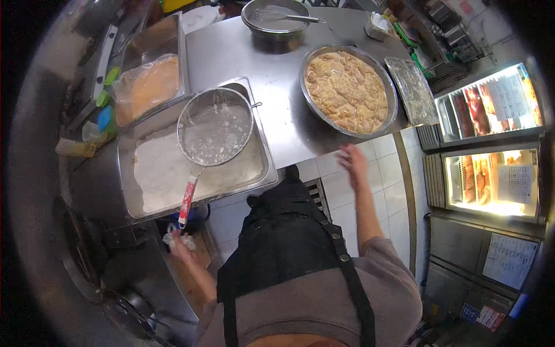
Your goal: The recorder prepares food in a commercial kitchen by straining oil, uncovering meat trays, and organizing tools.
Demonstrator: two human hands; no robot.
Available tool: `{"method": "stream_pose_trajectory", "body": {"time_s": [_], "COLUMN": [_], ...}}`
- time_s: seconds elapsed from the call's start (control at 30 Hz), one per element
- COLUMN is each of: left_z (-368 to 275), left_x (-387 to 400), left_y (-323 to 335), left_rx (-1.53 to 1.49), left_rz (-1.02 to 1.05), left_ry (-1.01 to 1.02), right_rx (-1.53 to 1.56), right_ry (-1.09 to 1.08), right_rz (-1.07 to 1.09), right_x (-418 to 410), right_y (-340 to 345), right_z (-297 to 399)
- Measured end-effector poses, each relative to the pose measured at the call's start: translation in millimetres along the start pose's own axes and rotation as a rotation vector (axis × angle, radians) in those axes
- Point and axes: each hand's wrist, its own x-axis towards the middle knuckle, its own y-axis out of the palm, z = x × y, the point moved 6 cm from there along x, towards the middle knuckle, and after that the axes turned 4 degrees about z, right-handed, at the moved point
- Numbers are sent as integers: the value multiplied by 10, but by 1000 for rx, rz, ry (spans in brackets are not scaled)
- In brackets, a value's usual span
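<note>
My left hand [182,248] is low at the left, below the strainer's handle, with crumpled white material [188,240] in its fingers; whether cloth, paper or plastic I cannot tell. My right hand [353,162], slightly blurred, hangs by the table's front edge with fingers loosely bent and holding nothing. Just beyond it stands a round metal bowl [306,96] of raw meat pieces in pale batter [347,89]. At the left, a round mesh strainer [214,130] with a red handle [187,199] and floury clumps rests across a deep steel pan [269,167] holding white flour [160,173].
Behind the flour pan is another steel pan [183,52] with an orange-coloured mass under plastic [154,82]. A whisk [277,16] lies over a bowl [260,31] at the back. A flour-dusted tray [412,91] sits right of the batter bowl. Lit glass-fronted cabinets [490,182] stand at the right.
</note>
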Motion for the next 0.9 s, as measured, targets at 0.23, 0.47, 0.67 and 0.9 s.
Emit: {"method": "stream_pose_trajectory", "body": {"time_s": [0.23, 0.47, 0.67, 0.9], "left_z": [956, 1667, 1723, 1860], "left_x": [-482, -777, -1547, -2062], "left_y": [704, 515, 372, 1225], "left_rx": [179, 362, 482, 517], "left_rz": [312, 127, 40, 148], "left_ry": [-289, -287, -347, -553], "right_rx": [-261, 81, 184, 204], "right_ry": [-257, -43, 82, 88], "right_rz": [-484, 128, 458, 302], "right_x": [1133, 2677, 3036, 2885], "right_y": [-2029, -1928, -1293, -1279], "right_z": [1040, 1351, 1509, 1469]}}
